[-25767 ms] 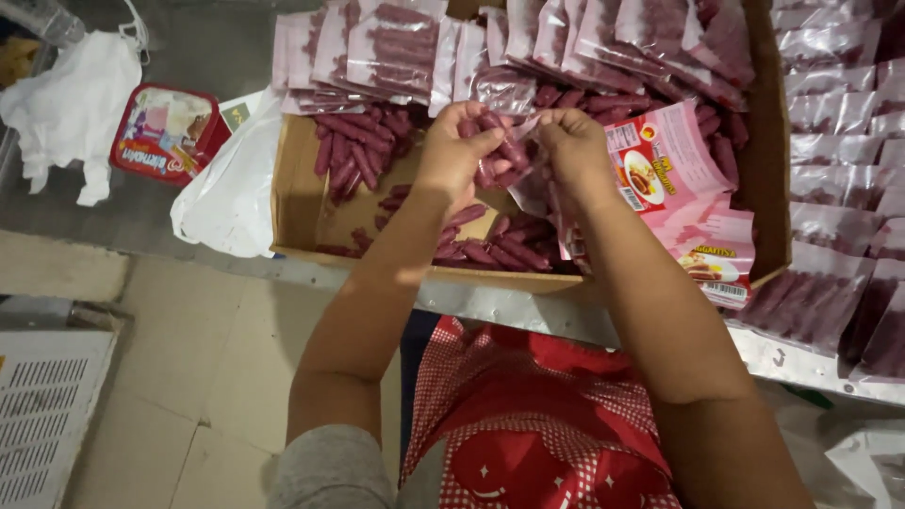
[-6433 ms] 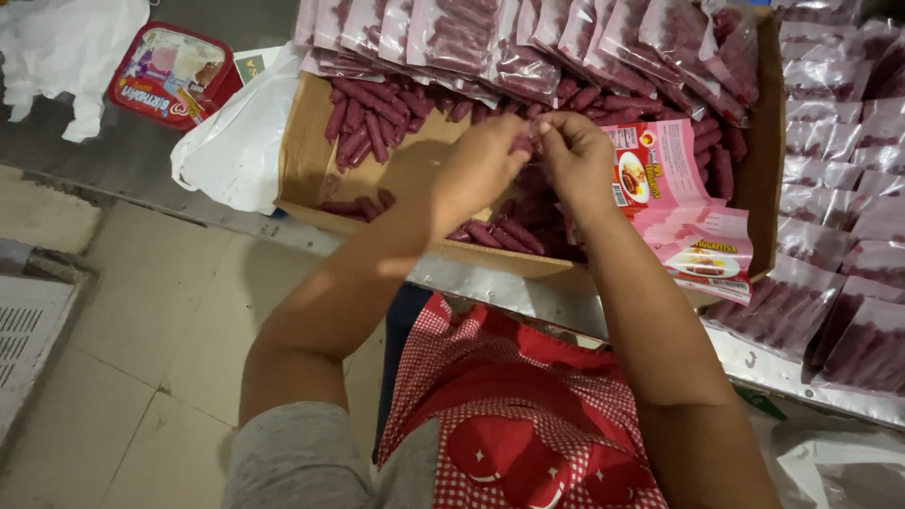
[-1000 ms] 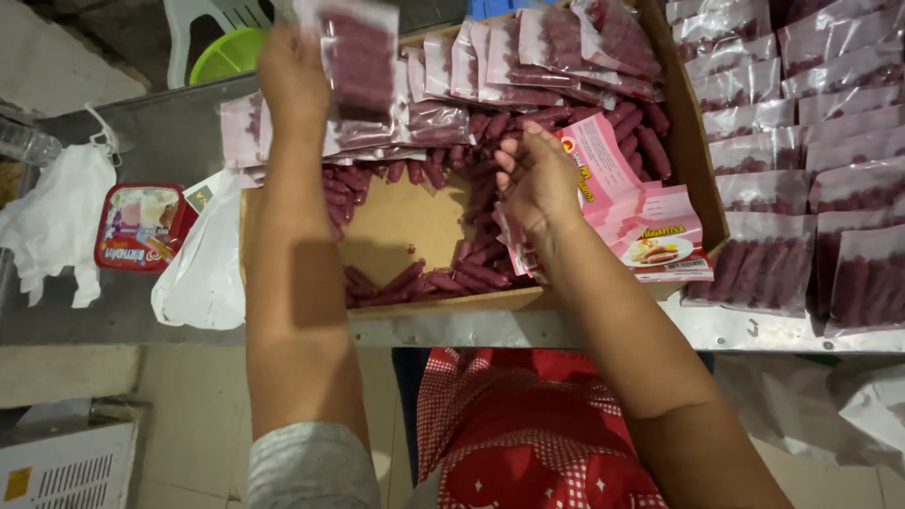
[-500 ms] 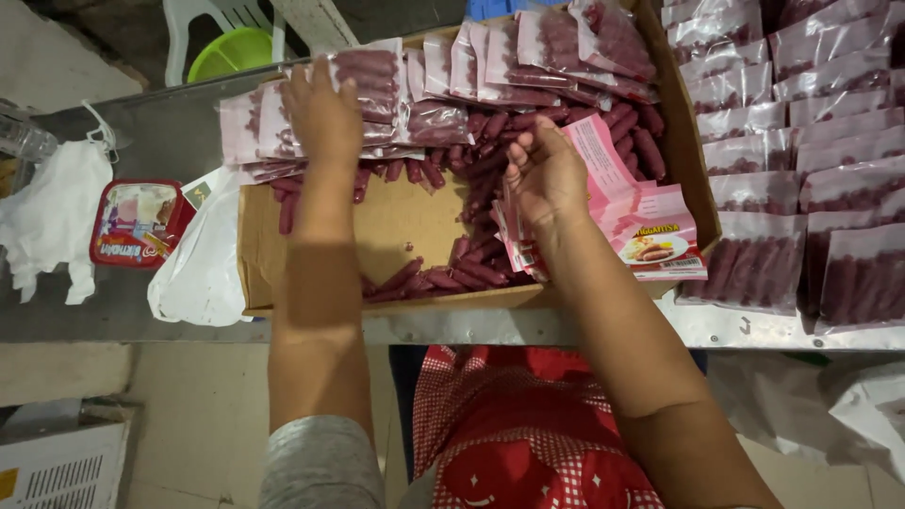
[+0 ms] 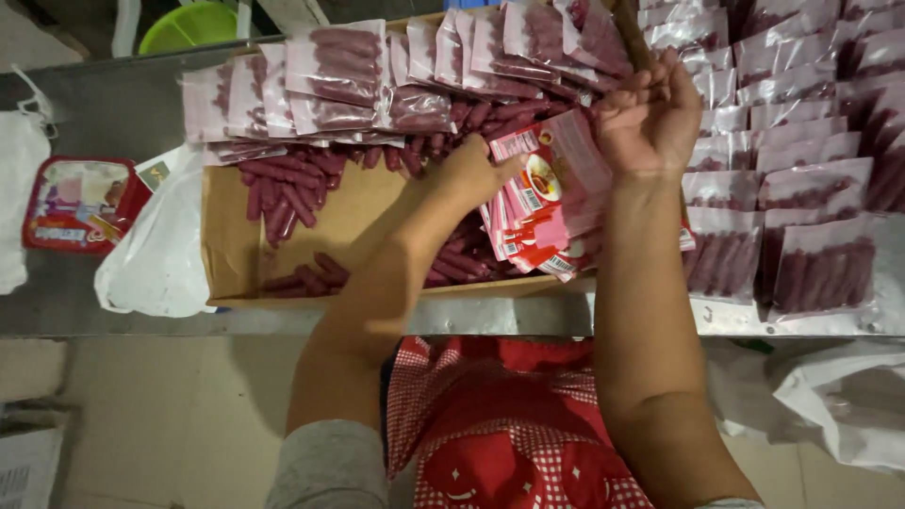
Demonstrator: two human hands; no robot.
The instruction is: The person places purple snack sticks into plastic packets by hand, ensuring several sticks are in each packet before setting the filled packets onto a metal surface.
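Left hand (image 5: 468,172) reaches into the cardboard box (image 5: 226,247), fingers curled against the stack of pink empty pouches (image 5: 547,193); whether it grips one is unclear. Right hand (image 5: 650,118) hovers above, fingers bunched. Loose red sausages (image 5: 278,188) lie inside; filled packs (image 5: 349,71) line the far rim.

A grey metal table (image 5: 113,104) ran across the view, its front edge dull and scuffed under flat indoor light. Below it lay a floor (image 5: 179,415) of pale beige tiles with dark seams. Beyond the table's far edge stood a lime-green plastic basin (image 5: 189,24) beside a white chair leg (image 5: 125,26).
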